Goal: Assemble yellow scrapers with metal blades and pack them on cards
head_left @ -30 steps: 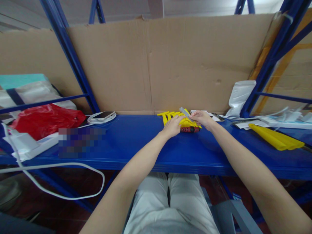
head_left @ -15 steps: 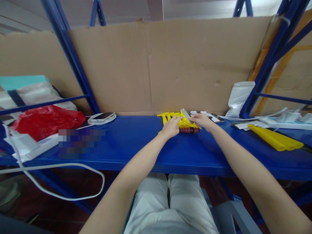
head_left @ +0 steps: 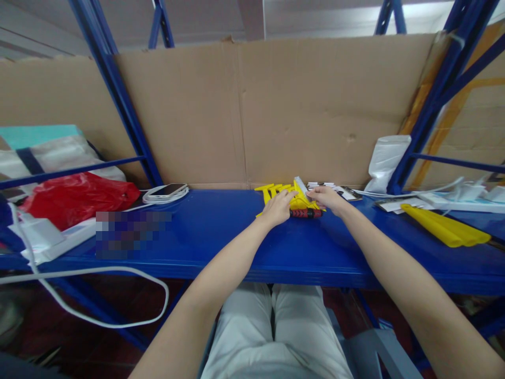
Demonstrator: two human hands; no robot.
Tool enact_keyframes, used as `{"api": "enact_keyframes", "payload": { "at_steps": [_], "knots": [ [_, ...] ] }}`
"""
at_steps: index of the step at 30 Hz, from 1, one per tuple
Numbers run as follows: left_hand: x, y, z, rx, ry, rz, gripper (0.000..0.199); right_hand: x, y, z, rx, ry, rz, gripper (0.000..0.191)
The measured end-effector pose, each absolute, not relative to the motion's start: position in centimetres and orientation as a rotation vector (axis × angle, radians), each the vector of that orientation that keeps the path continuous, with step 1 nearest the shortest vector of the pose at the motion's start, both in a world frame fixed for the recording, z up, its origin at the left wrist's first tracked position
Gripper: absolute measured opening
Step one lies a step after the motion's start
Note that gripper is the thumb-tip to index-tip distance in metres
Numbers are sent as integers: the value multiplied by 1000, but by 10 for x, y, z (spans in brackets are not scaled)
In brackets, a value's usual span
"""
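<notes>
At the back middle of the blue shelf lie several yellow plastic T-shaped pieces [head_left: 269, 191]. To their right is a yellow tool [head_left: 300, 202] with a flat silver-grey strip [head_left: 300, 185] slanting across its head. My left hand [head_left: 278, 207] rests over the yellow pieces, its fingertips closed at the left side of this tool. From the right, my right hand [head_left: 325, 197] pinches by the lower end of the strip; its fingertips cover the spot they grip. Just in front of the yellow tool lies a red and black handle [head_left: 306, 212], partly beside my left hand.
Behind the blue shelf [head_left: 221, 231] stands a cardboard panel [head_left: 189, 116]. A phone [head_left: 171, 189] lies on a coiled white cable at left, near a red plastic bag [head_left: 81, 197]. Yellow curved pieces [head_left: 444, 223] and a white power strip [head_left: 465, 202] lie at right.
Both hands stay almost where they were, with only slight finger shifts around the yellow tool. The view has tilted up slightly.
</notes>
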State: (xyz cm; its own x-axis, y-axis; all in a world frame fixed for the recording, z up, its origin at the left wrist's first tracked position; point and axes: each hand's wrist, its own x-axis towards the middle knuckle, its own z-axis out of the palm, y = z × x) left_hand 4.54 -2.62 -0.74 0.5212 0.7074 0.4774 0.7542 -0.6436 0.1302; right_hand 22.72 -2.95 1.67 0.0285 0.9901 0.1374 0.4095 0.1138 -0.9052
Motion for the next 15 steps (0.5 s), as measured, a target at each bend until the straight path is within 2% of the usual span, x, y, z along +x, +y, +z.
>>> {"api": "enact_keyframes", "payload": {
  "at_steps": [15],
  "knots": [
    [46,-27,-6,-2620,-1306,-731,52,228,-27,13,-1355,-1503,992,26]
  ]
}}
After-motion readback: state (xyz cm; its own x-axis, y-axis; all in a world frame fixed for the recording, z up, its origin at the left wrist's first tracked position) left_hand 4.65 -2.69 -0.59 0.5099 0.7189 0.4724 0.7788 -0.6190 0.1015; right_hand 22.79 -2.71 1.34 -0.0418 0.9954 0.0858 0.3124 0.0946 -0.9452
